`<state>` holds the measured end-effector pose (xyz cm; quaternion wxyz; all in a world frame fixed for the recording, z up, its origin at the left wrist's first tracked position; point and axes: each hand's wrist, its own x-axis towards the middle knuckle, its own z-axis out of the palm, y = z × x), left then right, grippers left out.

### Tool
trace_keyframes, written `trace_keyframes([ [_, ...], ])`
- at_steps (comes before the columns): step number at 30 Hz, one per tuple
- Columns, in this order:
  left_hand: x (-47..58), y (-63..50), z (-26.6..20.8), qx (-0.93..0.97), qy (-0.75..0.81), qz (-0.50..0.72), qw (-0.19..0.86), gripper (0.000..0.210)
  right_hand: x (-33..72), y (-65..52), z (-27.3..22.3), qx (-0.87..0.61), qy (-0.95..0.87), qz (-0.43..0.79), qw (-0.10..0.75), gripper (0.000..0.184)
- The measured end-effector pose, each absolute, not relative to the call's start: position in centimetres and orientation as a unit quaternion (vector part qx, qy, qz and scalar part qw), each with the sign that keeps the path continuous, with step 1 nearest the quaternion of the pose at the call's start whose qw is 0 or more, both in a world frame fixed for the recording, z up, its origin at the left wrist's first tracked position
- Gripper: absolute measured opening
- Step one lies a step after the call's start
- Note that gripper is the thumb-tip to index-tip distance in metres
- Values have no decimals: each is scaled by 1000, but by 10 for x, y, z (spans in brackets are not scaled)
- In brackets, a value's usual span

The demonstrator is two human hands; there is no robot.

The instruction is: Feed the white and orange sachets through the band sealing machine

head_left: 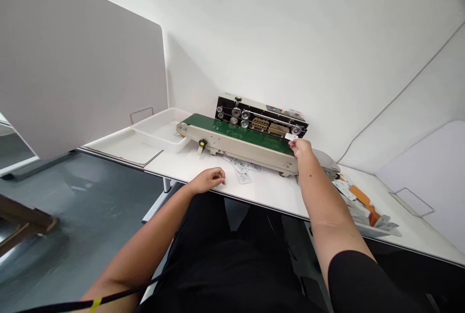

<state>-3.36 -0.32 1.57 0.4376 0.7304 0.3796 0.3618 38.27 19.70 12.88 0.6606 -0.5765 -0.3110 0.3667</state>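
A band sealing machine with a green conveyor belt stands on the white table. At its right end, my right hand pinches a small white packet at the edge of the sealing rollers. My left hand rests by the table's front edge, fingers curled together, with nothing visible in it. Just right of that hand, several silvery-white sachets lie on the table in front of the machine, some partly under it.
At the machine's left end sits a white plastic tray. To the right, a bin holds orange and white packets. A grey partition rises on the left, and a wall stands behind. A cable crosses my left forearm.
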Motion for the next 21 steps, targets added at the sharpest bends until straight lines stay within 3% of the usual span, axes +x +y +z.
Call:
trace_keyframes([
  [9, -35, -4, 16, 737, 380, 360, 429, 25, 351, 186, 141, -614, -350, 336, 622, 16],
  [11, -35, -4, 15, 737, 379, 360, 429, 25, 342, 173, 140, -622, -394, 232, 636, 23],
  [14, -35, -3, 15, 738, 376, 360, 430, 23, 319, 137, 126, -575, -516, -29, 635, 27],
  [16, -35, -2, 14, 738, 375, 361, 429, 22, 296, 105, 104, -499, -635, -86, 583, 26],
  [19, -35, -1, 13, 738, 374, 363, 429, 21, 256, 57, 59, -398, -829, 12, 393, 27],
  [21, -34, -1, 12, 738, 370, 365, 430, 20, 234, 32, 29, -380, -883, 50, 270, 37],
])
